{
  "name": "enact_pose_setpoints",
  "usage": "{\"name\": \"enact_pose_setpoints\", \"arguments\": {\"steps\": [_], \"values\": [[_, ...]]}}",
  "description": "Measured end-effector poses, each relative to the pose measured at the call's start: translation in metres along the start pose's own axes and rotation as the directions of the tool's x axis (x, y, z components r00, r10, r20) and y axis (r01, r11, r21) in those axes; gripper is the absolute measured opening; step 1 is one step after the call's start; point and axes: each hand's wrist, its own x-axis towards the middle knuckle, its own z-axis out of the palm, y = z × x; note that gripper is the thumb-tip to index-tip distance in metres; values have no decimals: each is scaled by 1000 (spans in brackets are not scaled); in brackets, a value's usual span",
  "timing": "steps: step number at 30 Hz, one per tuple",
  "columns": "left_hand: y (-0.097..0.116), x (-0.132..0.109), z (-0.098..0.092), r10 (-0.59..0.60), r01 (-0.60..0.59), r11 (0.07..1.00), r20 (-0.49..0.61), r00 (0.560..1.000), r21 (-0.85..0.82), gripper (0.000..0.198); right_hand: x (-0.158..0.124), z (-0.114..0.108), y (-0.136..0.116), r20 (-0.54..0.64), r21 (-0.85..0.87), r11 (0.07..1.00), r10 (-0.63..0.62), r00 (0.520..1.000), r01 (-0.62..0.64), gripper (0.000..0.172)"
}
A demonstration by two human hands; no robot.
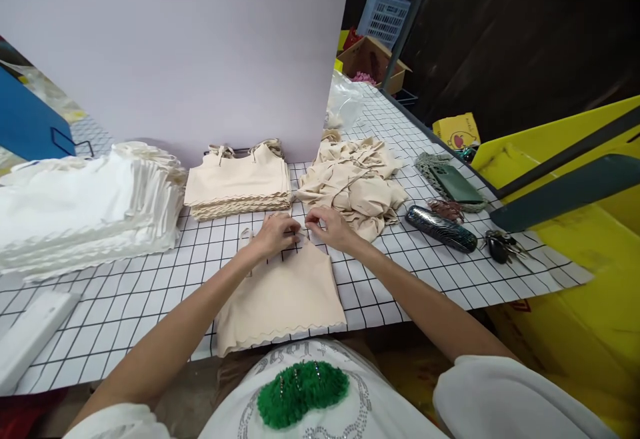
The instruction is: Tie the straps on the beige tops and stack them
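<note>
A beige camisole (285, 292) lies flat at the table's front edge, its wavy hem toward me and slightly over the edge. At its top my left hand (276, 234) is closed in a pinch on the shoulder strap area. Close beside it, my right hand (331, 228) pinches the same area from the other side, fingertips a small gap apart. The thin strap is mostly hidden by the fingers. Just beyond the hands sits a neat stack of beige camisoles (237, 182). Right of that stack lies a loose heap of beige garments (355, 182).
A tall stack of white garments (90, 202) fills the left. On the right of the grid-patterned table (380, 292) lie a dark glasses case (441, 228), keys (503, 247) and a green phone (456, 181). A pale upright panel (175, 46) stands behind the stacks.
</note>
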Motion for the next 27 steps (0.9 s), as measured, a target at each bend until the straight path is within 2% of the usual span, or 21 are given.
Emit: {"name": "enact_pose_setpoints", "arguments": {"steps": [2, 6, 9, 12, 15, 19, 21, 23, 27], "values": [[-2, 2, 7, 14, -10, 997, -57, 998, 79, 25, -8, 2, -1, 10, -150, 989, -9, 1000, 11, 8], [0, 6, 6, 1, 6, 995, -68, 998, 100, 15, -37, 8, -14, 16, -364, 929, -60, 998, 62, 32], [4, 13, -12, -88, 87, 996, -28, 996, -28, 11, -71, 12, -28, 208, -411, 873, -192, 959, 264, 43], [6, 22, -41, -226, 244, 934, 97, 969, -261, 20, -100, 15, -36, 377, -413, 846, -178, 909, 337, 59], [7, 27, -73, -323, 421, 811, 290, 901, -407, 32, -113, 17, -36, 401, -432, 853, -108, 910, 292, 69], [8, 21, -102, -321, 513, 716, 429, 845, -474, 37, -113, 17, -34, 394, -435, 857, -96, 914, 277, 71], [6, 16, -107, -342, 531, 662, 418, 842, -528, 40, -112, 17, -33, 392, -437, 855, -98, 915, 279, 72], [3, 13, -108, -424, 546, 617, 345, 838, -567, 43, -113, 18, -33, 384, -437, 854, -109, 917, 284, 73], [-2, 9, -106, -565, 578, 629, 204, 799, -520, 45, -114, 19, -32, 367, -442, 848, -125, 922, 291, 75]]}}
